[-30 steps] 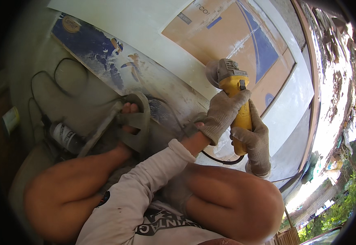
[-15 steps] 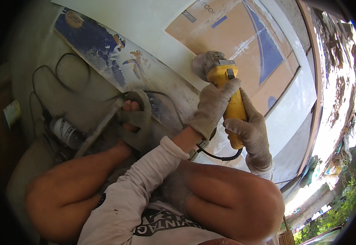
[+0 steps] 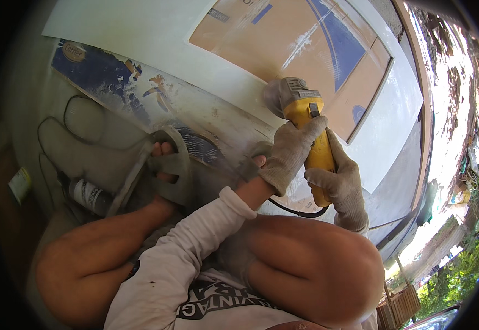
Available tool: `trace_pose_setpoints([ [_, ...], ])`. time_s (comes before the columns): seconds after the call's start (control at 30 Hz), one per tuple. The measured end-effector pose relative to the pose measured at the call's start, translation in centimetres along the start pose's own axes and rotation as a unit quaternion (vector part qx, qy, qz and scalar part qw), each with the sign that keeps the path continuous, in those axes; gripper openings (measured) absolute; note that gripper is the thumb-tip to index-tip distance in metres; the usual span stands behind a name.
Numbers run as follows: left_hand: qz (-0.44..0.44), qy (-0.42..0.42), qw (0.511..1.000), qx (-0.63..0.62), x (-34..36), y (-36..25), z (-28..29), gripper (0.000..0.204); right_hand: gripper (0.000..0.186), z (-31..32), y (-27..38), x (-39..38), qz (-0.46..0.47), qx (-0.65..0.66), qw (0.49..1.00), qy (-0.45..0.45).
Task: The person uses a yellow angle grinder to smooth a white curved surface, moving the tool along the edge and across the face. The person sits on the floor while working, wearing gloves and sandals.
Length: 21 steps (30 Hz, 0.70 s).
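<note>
Both of my gloved hands are closed around a yellow angle grinder [image 3: 319, 151] with a grey head. My left hand [image 3: 293, 151] grips the body just behind the head, thumb along the top near the switch. Farther back, my right hand [image 3: 339, 184] wraps the rear of the body, close to the black cord. The grinder's disc [image 3: 275, 99] is at the near inner edge of a white panel [image 3: 140, 30]; whether it touches cannot be told. Brown and blue cardboard [image 3: 283, 47] shows through the panel's rectangular opening.
A worn blue-printed cardboard strip [image 3: 99, 71] lies along the panel's near side. My sandalled foot [image 3: 170, 165] stands by its edge. To the left are a looped black cord [image 3: 66, 118] and a labelled bottle [image 3: 90, 196]. Pale dust hazes the ground.
The panel and cardboard have shifted left in view. Relative to them, the grinder has moved right along the opening's edge, with both hands still gripping it. Toes of my other foot now show.
</note>
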<state>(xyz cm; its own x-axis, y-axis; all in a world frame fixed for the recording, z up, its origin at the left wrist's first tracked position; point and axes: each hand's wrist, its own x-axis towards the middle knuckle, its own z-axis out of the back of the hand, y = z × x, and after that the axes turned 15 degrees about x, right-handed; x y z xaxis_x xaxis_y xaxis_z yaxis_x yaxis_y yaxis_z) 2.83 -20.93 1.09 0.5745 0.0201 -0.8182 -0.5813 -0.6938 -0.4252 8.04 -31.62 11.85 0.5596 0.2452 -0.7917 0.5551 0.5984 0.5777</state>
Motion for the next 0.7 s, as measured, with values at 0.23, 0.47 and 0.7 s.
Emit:
trace_pose_setpoints([
  [0.23, 0.020, 0.034, 0.999, 0.027, 0.5, 2.5, -2.0, 0.052, 0.103, 1.0, -2.0, -1.8, -0.019, 0.050, 0.997, -0.053],
  [0.47, 0.024, 0.083, 0.993, 0.080, 0.8, 5.0, -4.0, 0.059, 0.104, 2.0, -4.1, -4.1, -0.037, 0.072, 0.991, -0.109],
  [0.7, -0.103, 0.156, 0.940, 0.285, -1.1, 0.5, -5.4, 0.070, 0.113, 0.3, -7.1, -4.4, 0.127, 0.386, 0.908, -0.099],
])
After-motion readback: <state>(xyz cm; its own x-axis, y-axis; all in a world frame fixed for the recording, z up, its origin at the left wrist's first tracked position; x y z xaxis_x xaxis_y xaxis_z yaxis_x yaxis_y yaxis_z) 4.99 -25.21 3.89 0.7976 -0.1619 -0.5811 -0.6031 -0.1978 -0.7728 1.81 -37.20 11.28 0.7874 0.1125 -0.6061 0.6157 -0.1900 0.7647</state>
